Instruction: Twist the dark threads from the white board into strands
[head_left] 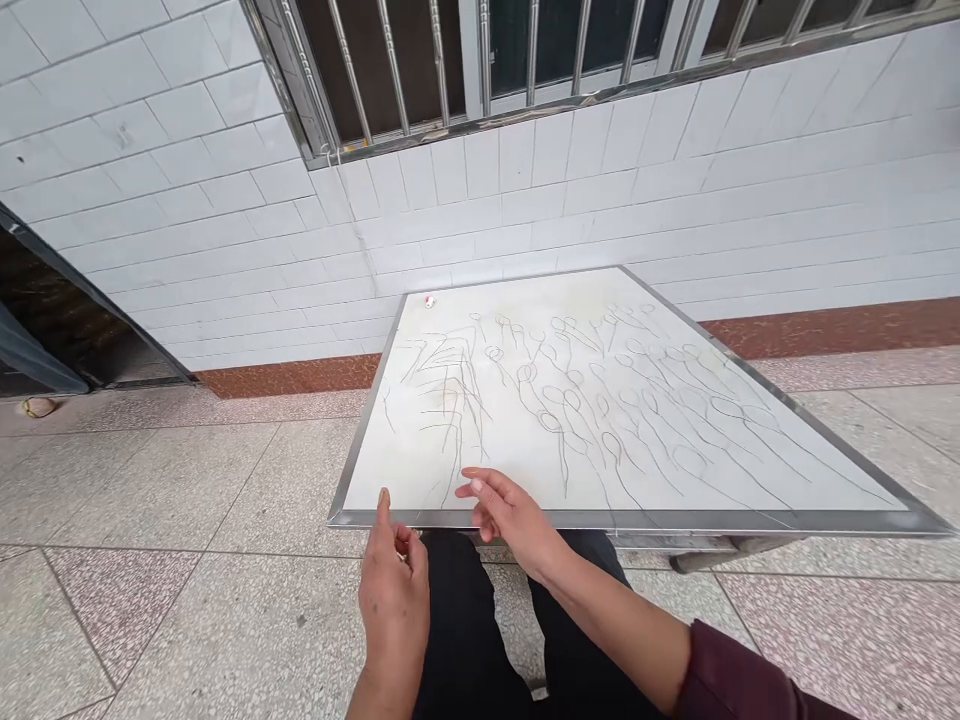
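Over the front edge of a white metal-framed table (510,480), my right hand (514,520) has thumb and index finger close together in a pinch. Whatever lies between them is too thin to make out. My left hand (396,585) is lower and to the left, index finger raised and the other fingers curled in; anything it holds is hidden. Straight and bent thin dark wires (459,400) lie in a bunch beyond my hands. Several looped wires (562,400), each with a long tail, spread over the middle and right of the tabletop.
A small white and red item (430,301) sits at the table's far left corner. Behind stands a white tiled wall (525,200) with a barred window (510,60). My legs (457,630) are under the front edge. A dark doorway (45,320) is at left.
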